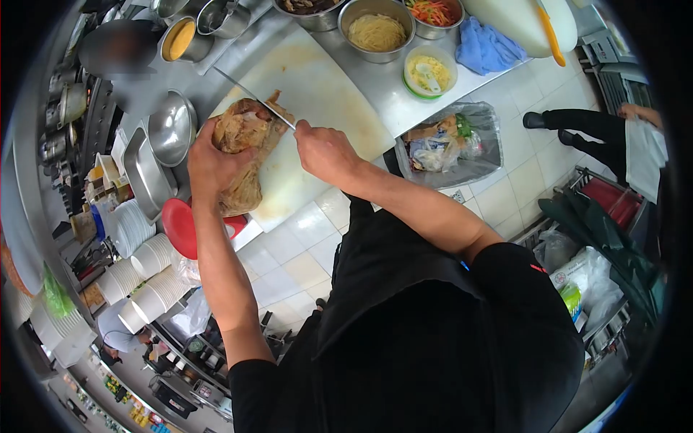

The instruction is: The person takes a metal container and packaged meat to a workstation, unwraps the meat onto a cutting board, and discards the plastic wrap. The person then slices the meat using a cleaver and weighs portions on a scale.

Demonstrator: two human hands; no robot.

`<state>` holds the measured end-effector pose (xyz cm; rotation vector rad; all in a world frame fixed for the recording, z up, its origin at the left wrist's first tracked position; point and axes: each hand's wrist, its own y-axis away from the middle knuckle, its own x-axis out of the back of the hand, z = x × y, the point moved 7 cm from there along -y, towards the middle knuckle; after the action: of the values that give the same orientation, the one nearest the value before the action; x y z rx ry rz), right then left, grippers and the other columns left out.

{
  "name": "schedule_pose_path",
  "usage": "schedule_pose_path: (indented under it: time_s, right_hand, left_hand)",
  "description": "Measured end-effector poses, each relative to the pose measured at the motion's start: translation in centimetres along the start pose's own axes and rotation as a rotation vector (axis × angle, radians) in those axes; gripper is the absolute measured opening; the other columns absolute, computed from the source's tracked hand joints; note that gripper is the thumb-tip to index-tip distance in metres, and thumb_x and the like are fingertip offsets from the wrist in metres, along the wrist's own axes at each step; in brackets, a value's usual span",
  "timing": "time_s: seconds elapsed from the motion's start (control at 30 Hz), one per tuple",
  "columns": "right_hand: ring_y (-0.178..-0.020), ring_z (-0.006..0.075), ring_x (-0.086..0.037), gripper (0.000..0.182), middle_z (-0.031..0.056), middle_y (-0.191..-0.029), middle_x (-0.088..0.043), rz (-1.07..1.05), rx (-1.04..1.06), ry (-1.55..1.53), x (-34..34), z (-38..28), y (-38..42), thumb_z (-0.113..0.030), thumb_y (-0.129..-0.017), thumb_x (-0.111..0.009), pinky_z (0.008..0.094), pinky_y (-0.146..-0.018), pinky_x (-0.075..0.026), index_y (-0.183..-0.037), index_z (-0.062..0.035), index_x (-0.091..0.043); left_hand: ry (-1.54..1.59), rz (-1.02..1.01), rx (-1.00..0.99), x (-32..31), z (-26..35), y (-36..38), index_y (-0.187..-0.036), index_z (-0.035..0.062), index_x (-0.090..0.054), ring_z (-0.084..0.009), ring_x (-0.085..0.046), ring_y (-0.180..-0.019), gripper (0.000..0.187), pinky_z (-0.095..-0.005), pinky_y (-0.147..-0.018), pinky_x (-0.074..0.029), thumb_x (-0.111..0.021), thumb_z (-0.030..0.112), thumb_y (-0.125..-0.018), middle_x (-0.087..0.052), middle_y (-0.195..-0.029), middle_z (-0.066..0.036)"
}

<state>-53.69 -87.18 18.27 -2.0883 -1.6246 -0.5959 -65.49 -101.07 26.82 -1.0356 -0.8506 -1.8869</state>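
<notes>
A large piece of browned cooked meat [242,189] lies on the left part of a white cutting board [317,86]. My left hand [215,160] is spread over its left side, fingers and thumb gripping it. In my right hand [325,150], closed round the handle, is a long knife [249,94]. Its blade points to the upper left and lies across the upper end of the meat. A loose strip of meat sticks up beside the blade.
Metal bowls of noodles [377,32] and shredded vegetables [433,11], a green-rimmed tub [429,72] and a blue cloth [485,47] stand beyond the board. A lined bin [491,137] is right. Steel pans [172,130] and a red lid [180,227] are left. Other people stand nearby.
</notes>
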Motion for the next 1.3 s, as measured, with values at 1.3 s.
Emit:
schedule_pose_path:
  time_s: [1.3]
  right_hand:
    - [-0.087,0.0490,-0.057,0.026,0.0305,-0.085,-0.061,-0.048,-0.464,0.111,6.2,6.0,14.5,-0.020,-0.092,-0.049,0.0540,-0.079,-0.044,-0.089,0.0052,-0.053]
  left_hand:
    - [0.522,-0.523,0.165,-5.2,-11.8,-11.7,-0.106,0.0019,-0.066,-0.0161,-0.063,-0.079,0.056,-0.0314,-0.076,-0.051,-0.083,0.042,-0.070,-0.068,-0.093,-0.007]
